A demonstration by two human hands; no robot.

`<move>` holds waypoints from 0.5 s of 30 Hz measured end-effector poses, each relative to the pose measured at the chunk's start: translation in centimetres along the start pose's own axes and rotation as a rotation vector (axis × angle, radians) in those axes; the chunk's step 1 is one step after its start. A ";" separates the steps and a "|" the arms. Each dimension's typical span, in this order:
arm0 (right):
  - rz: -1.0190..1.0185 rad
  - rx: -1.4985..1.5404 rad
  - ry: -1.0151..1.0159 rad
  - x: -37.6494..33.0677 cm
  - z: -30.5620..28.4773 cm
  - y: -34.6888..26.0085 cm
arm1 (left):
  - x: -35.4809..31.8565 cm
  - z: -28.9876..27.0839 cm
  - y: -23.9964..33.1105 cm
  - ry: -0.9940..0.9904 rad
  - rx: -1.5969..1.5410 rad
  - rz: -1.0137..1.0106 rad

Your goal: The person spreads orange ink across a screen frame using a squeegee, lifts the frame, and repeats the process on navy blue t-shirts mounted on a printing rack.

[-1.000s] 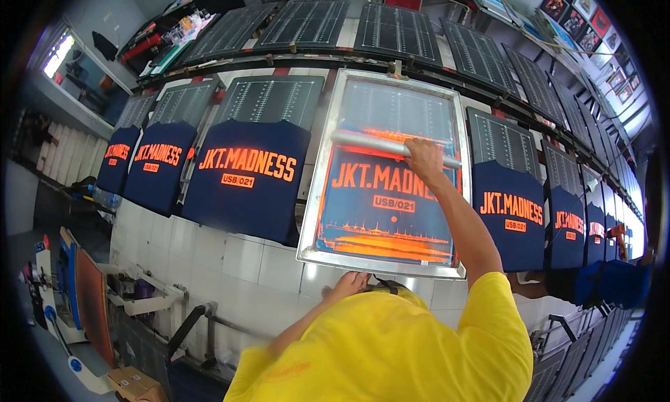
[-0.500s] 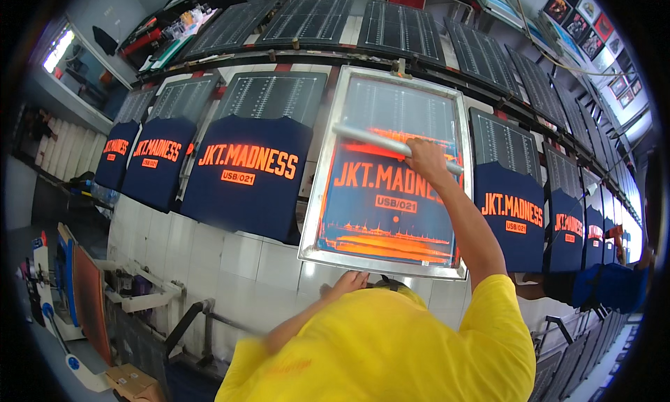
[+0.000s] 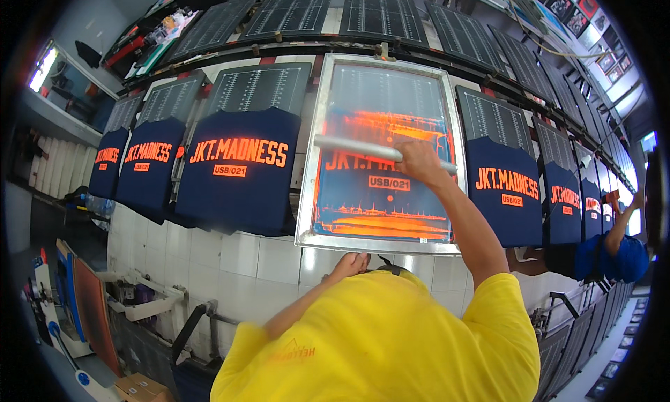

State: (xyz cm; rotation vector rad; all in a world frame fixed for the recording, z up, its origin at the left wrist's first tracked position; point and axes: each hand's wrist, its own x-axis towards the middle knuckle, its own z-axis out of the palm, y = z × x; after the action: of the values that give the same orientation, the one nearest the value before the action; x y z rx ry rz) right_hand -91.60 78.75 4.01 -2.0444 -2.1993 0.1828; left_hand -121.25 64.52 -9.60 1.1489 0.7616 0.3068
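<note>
A silk-screen frame (image 3: 307,192) with a metal rim lies over a dark printing board in front of me. Bright orange ink (image 3: 384,229) smears its mesh near both ends, around lettering. My right hand (image 3: 422,160) is wrapped round a long silver squeegee (image 3: 352,147), which lies crosswise on the mesh and covers part of the lettering. Just off the frame's near edge is my left hand (image 3: 351,264), fingers curled together; what they hold, if anything, is hidden.
Navy shirt pieces with orange print lie on boards on both sides, such as a left piece (image 3: 234,172) and a right piece (image 3: 504,192). Another row of dark boards (image 3: 384,17) stands beyond a rail. A person in blue (image 3: 614,257) works at the far right.
My right hand has drawn the squeegee toward me across the mesh, onto the larger lettering. My left hand stays by the near edge. The whole view has shifted slightly.
</note>
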 end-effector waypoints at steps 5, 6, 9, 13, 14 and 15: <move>-0.014 0.021 -0.021 -4.0 0.4 -1.9 | 0.3 -0.3 -0.5 -0.040 -0.025 0.006; -0.022 0.039 -0.015 -4.9 0.4 -2.6 | 0.3 -0.4 -0.5 -0.051 -0.046 0.000; -0.055 0.049 0.010 -7.9 0.9 -3.9 | 0.3 -0.2 -0.8 -0.045 -0.119 -0.045; -0.175 0.044 0.129 -11.7 1.7 -4.9 | 0.4 0.0 -1.1 -0.037 -0.144 -0.051; -0.169 0.050 0.117 -12.3 1.1 -5.1 | 0.4 -0.1 -1.0 -0.036 -0.131 -0.076; -0.164 0.056 0.106 -12.6 0.6 -5.1 | 0.3 -0.2 -0.9 -0.033 -0.118 -0.100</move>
State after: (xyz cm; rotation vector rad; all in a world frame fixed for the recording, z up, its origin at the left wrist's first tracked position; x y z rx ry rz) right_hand -95.79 65.83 4.17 -1.7916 -2.2567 0.1144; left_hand -121.28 64.52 -10.56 0.9998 0.7594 0.2452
